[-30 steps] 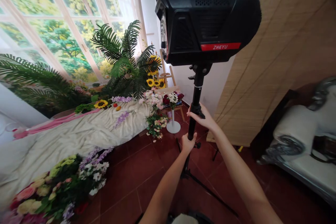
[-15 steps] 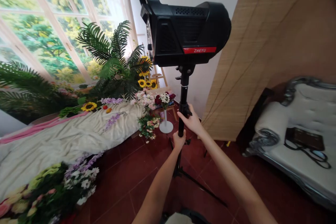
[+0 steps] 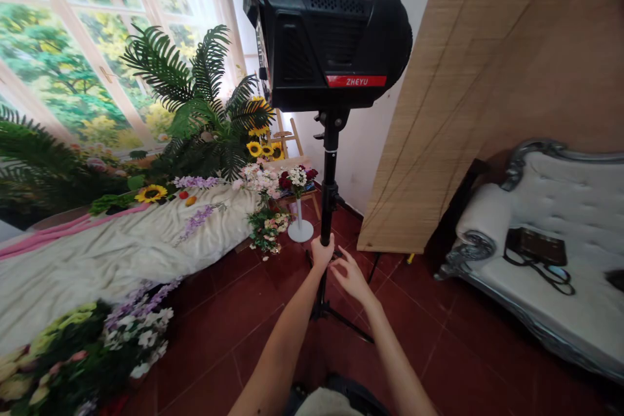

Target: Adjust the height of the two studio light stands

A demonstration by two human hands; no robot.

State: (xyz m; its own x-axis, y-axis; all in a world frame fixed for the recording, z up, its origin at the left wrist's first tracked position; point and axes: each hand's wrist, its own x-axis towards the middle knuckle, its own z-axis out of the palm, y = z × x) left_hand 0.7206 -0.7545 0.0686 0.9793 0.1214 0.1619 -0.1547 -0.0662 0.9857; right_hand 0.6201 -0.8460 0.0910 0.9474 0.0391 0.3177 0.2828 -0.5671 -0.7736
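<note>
A black studio light point(image 3: 336, 45) with a red ZHEYU label tops a black light stand point(image 3: 329, 169) in front of me. My left hand point(image 3: 322, 251) is wrapped around the stand's pole below the upper clamp point(image 3: 331, 199). Just right of it and slightly lower, my right hand point(image 3: 351, 278) has its thumb and fingers curled about a small dark locking knob point(image 3: 335, 257) on the stand. The fingers partly hide that knob. Below, the stand's legs point(image 3: 348, 325) spread over the tiled floor.
Left is a bed-like surface with a cream cloth point(image 3: 214, 253), flowers and a palm plant point(image 3: 205, 110). A white pedestal vase point(image 3: 300, 227) stands behind the stand. A bamboo blind point(image 3: 404, 143) hangs to the right, beside a silver-framed sofa point(image 3: 487, 221) holding a brown bag point(image 3: 541, 247).
My right hand has left the upper clamp and moved down to the lower knob. My left hand keeps its hold on the pole. The view has shifted slightly right.
</note>
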